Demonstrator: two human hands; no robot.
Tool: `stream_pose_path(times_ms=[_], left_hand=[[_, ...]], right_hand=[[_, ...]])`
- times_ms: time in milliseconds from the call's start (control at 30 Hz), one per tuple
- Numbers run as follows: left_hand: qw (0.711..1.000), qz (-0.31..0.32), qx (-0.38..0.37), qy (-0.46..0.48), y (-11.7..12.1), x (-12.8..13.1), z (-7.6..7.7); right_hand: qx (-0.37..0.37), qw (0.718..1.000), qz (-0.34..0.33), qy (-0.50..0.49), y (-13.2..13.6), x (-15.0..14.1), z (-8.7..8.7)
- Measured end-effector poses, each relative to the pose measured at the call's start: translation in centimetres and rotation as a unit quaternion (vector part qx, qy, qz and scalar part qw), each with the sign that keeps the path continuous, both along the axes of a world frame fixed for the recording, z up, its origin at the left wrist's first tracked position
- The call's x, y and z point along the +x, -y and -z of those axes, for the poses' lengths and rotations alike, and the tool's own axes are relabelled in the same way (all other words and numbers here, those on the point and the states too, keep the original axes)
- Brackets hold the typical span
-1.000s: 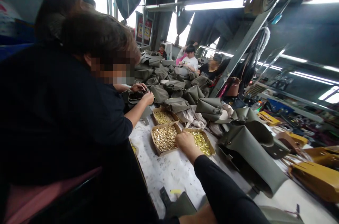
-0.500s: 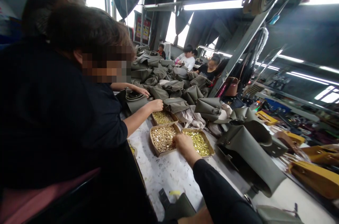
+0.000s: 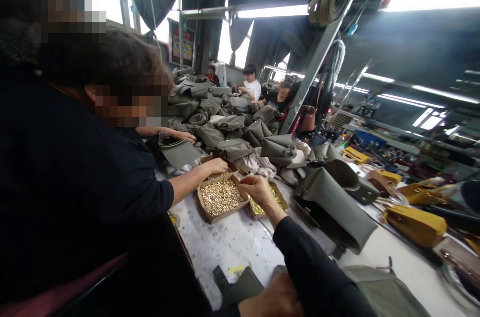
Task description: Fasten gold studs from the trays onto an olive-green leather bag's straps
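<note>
Workshop: long strip lights are shining over a crowded room, and dark curtains are hanging beside bright windows.
Tabletop: the pale, speckled surface (image 3: 221,247) is carrying a heap of grey-green bags (image 3: 232,129) at its far end.
Middle box: this shallow cardboard box (image 3: 227,213) is sitting on the tabletop ahead of the wearer and holding small gold pieces (image 3: 220,197).
Picking well: such small, loose pieces are probably favouring a light thumb-and-fingertip pinch from the top layer; digging deep would likely be scattering some over the low rim.
Sharing space: a co-worker's hand (image 3: 217,167) is dipping at the box just behind, so a compact wrist is seemingly serving better than a sweeping one.
Right hand: it (image 3: 258,191) is hanging over the middle box's right edge, partly covering the brighter yellow pieces (image 3: 278,198) beside it; its fingers are curling close together, but I cannot tell whether they are pinching anything.
Right arm: the dark sleeve (image 3: 307,252) is slanting up from the lower right, wrist bending slightly.
Left hand: it (image 3: 273,299) is lying low beside a grey-green piece (image 3: 243,287); its fingers are not showing clearly, so its grip is staying unknown.
</note>
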State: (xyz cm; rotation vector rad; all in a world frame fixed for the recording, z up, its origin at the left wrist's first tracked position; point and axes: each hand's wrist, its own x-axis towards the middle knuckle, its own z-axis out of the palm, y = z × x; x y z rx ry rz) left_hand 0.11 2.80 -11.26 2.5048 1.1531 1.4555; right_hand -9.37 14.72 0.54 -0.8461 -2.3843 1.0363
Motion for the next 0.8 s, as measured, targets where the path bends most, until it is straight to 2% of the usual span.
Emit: stream_pose_path(times_ms=[67,133,233,300,433,533,600,667,800], left_hand=[[0.998,0.006,0.066,0.000,-0.1,0.2,0.6],[0.993,0.003,0.110,0.031,0.6,0.1,0.3],[0.993,0.004,0.069,0.097,2.4,-0.7,-1.7],[0.989,0.009,0.038,0.139,3.4,-1.5,-3.3],[0.974,0.014,-0.068,0.214,4.0,-3.5,-5.6],[0.955,0.006,-0.152,0.254,3.8,-5.5,-7.2],[0.946,0.034,-0.168,0.276,3.6,-6.9,-8.7],[0.939,0.087,-0.170,0.287,3.3,-7.9,-10.4],[0.923,0.179,-0.228,0.252,3.2,-8.6,-13.3]], right_hand=[[-0.038,0.998,0.006,-0.053,-0.4,1.7,-1.6],[-0.070,0.993,0.011,-0.093,-0.7,4.3,-3.5],[-0.113,0.984,0.031,-0.134,-0.3,9.6,-5.8],[-0.163,0.971,0.052,-0.170,0.5,13.3,-6.5],[-0.262,0.932,0.089,-0.232,3.1,19.8,-5.8],[-0.305,0.912,0.090,-0.258,5.4,23.1,-4.7],[-0.334,0.896,0.086,-0.280,7.1,24.3,-4.1],[-0.368,0.875,0.079,-0.305,8.8,24.8,-3.7],[-0.405,0.836,0.064,-0.364,11.7,24.5,-2.8]])
